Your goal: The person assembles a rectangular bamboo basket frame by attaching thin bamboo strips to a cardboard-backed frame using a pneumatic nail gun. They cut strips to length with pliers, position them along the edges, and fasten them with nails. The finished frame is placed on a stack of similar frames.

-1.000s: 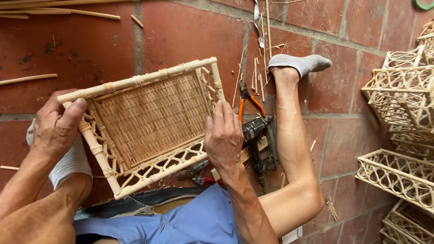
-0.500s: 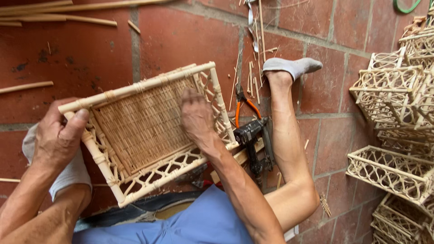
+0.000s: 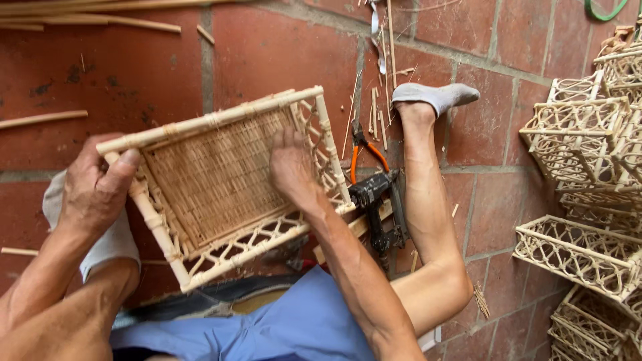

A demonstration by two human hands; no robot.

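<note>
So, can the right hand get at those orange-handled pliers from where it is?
Probably yes. The right hand rests inside the woven tray; the orange-handled pliers lie uncovered on the brick floor just past the tray's right rim.

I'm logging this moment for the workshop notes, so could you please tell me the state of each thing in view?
Woven tray: tilted, held off the floor.
Left hand: gripping the tray's left corner.
Right hand: pressed flat inside the tray, by its right wall.
Orange-handled pliers: lying on the brick floor, unheld.
Black power tool: lying beside the leg, unheld.
Finished baskets: stacked at right.
</note>
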